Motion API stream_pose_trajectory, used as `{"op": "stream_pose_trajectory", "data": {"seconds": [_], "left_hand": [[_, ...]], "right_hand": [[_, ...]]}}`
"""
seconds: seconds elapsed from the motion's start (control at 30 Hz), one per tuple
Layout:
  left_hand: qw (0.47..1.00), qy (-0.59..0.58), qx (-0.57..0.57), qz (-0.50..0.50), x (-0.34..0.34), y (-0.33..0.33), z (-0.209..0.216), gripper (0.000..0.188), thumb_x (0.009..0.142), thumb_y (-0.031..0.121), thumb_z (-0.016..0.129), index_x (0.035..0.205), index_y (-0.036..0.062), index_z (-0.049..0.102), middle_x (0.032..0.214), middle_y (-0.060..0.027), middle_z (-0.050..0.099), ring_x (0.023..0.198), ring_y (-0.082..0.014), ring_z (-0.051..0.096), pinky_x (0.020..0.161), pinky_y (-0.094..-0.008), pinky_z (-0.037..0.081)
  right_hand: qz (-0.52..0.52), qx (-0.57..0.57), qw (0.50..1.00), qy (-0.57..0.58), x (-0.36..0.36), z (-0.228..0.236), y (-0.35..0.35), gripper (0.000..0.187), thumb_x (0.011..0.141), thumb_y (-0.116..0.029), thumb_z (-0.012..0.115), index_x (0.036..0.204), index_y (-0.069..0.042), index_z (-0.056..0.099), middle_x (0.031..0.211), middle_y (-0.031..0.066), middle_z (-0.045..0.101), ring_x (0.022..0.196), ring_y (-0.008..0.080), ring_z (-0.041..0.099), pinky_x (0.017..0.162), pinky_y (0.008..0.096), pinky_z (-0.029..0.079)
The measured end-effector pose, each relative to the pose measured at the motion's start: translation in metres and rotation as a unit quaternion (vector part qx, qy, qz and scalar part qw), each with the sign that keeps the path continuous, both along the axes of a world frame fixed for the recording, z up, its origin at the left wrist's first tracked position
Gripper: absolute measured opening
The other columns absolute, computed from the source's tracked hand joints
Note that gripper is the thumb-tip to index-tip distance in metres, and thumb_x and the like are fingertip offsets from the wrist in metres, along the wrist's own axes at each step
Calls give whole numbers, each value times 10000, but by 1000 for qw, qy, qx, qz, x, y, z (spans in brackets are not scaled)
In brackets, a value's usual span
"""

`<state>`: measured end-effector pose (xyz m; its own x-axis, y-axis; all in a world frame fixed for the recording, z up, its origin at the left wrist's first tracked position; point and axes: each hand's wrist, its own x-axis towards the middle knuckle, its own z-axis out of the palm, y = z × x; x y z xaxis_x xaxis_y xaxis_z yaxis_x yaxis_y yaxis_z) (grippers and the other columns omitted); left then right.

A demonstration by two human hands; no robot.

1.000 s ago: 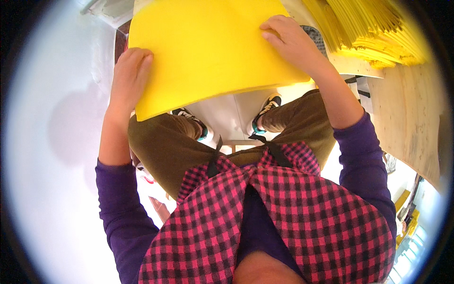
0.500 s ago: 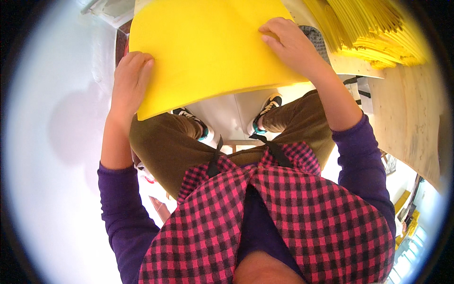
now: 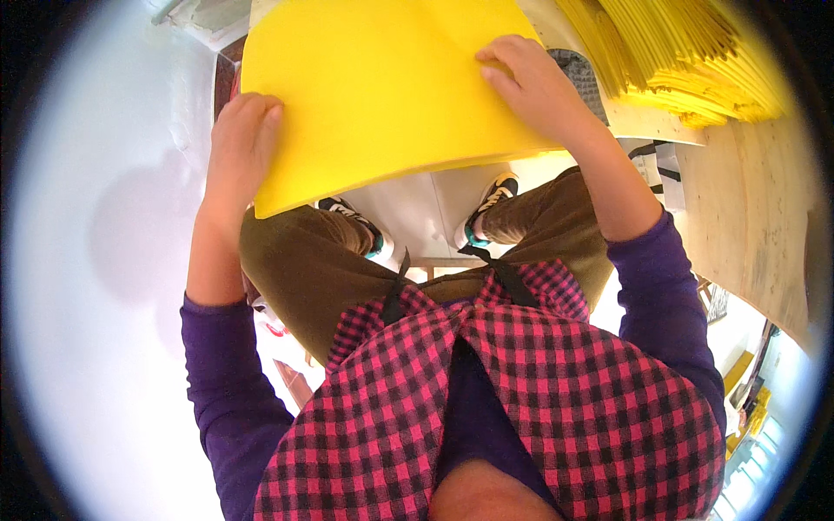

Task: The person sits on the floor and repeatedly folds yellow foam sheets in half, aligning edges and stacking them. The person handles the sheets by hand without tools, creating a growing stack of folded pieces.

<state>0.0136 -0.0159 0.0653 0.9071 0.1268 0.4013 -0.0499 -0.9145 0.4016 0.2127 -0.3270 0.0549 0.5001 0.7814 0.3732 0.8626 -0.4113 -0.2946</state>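
A large yellow sheet (image 3: 382,95), which looks like soft felt or foam, spreads in front of me above my knees. Its near edge curves, and the left near corner hangs low. My left hand (image 3: 247,130) is closed on the sheet's left edge, thumb pressed along the top. Across the sheet's right side lies my right hand (image 3: 534,82), its fingertips touching the upper surface. There the thumb sits a little apart from the bent fingers, with nothing visible between them. What supports the sheet underneath is mostly hidden.
A thick stack of folded yellow pieces (image 3: 686,56) lies at the far right on a pale wooden tabletop (image 3: 738,200). Dark grey textured material (image 3: 578,74) shows beside my right wrist. A white wall (image 3: 104,260) stands close on my left. My shoes (image 3: 491,204) show below the sheet.
Almost nothing differs. The sheet's near left corner has risen very slightly, and my right hand sits a touch lower.
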Motion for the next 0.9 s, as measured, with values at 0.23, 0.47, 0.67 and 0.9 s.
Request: {"op": "stream_pose_trajectory", "data": {"seconds": [0.23,0.47,0.67,0.9], "left_hand": [[999,-7,-13,29,13,6,11,179,901,140,531,920,-16,617,936,-167,609,943,-356,560,833,-406,439],[1000,-4,-14,14,5,3,-3,188,906,148,528,935,-11,625,969,-167,619,956,-358,560,840,-401,439],[999,-5,-17,28,12,10,4,222,939,166,503,986,-22,610,1009,-175,605,980,-335,554,870,-375,428],[999,25,-6,43,9,4,-6,226,951,165,493,1007,-25,602,1029,-171,597,994,-319,550,886,-356,423]], "right_hand": [[-37,11,999,19,23,9,17,289,881,-242,548,1022,-4,631,1043,180,612,1024,357,551,908,432,434],[2,9,1000,10,0,-1,7,292,883,-245,549,1016,-1,638,1043,189,608,1019,359,553,905,430,437],[-15,42,999,14,14,7,17,292,879,-242,552,1016,4,630,1023,182,612,999,358,558,890,431,442],[-7,19,1000,24,-3,5,12,285,885,-249,544,997,-4,637,1008,183,616,986,358,561,875,435,444]]}}
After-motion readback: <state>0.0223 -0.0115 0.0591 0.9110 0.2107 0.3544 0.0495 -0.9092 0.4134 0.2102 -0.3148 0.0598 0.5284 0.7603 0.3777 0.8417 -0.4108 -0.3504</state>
